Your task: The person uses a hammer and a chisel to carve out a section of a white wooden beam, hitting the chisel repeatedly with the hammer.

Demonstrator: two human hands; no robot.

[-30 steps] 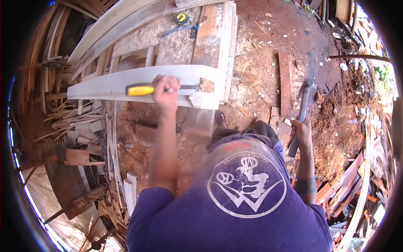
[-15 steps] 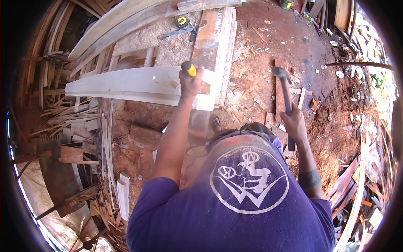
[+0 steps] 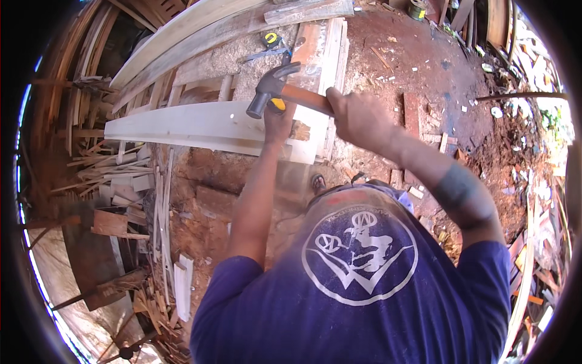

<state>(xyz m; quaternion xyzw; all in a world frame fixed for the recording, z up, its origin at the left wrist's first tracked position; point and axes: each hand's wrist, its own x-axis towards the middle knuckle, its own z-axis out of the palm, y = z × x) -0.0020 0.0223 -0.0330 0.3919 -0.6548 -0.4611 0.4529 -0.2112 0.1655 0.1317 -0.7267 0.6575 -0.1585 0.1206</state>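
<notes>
My left hand (image 3: 278, 127) is closed around a chisel (image 3: 278, 105), whose yellow-and-black handle shows above the fist. Its blade is hidden below the hand. A pale, planed board (image 3: 188, 126) lies beneath, with a rough brown patch (image 3: 299, 130) cut near its right end, just right of my left hand. In my right hand (image 3: 362, 120) is a claw hammer (image 3: 308, 99), gripped by its brown handle. The dark hammer head overlaps the top of the chisel handle from this view; I cannot tell whether they touch.
A yellow-and-black tape measure (image 3: 271, 40) and a blue measuring tool (image 3: 262, 55) lie on the sawdust-covered bench beyond the board. Long planks (image 3: 200, 45) stretch along the far left. Thin offcuts (image 3: 160, 212) are heaped at left, and wood scraps (image 3: 533, 267) at right.
My right hand has swung the hammer from low on the right, up and leftward over the chisel. My left hand stays at the board's right end, still holding the chisel.
</notes>
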